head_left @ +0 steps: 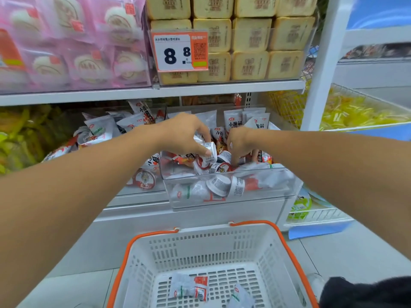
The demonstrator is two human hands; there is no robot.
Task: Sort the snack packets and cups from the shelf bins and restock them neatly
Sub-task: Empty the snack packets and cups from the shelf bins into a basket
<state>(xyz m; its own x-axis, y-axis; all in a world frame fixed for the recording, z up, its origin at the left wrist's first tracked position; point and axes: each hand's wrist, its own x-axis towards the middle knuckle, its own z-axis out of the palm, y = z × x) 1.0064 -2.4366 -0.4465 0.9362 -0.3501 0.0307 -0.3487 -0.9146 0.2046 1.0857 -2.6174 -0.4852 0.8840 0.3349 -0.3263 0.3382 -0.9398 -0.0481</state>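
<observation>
Snack cups and packets lie jumbled in a clear shelf bin (222, 196); the left hand (186, 134) reaches into it, its fingers curled round one small cup (210, 151) held just above the heap. The right hand (241, 143), just beside it, digs its bent fingers down among the cups, though whether it holds one is hidden. Below stands a white basket (206, 245) with a few packets (191, 286) inside

left arm stretched forward | left hand (185, 135) palm down, fingers curled, gripping | right arm stretched forward | right hand (241, 144) fingers curled downward, grip unclear
</observation>
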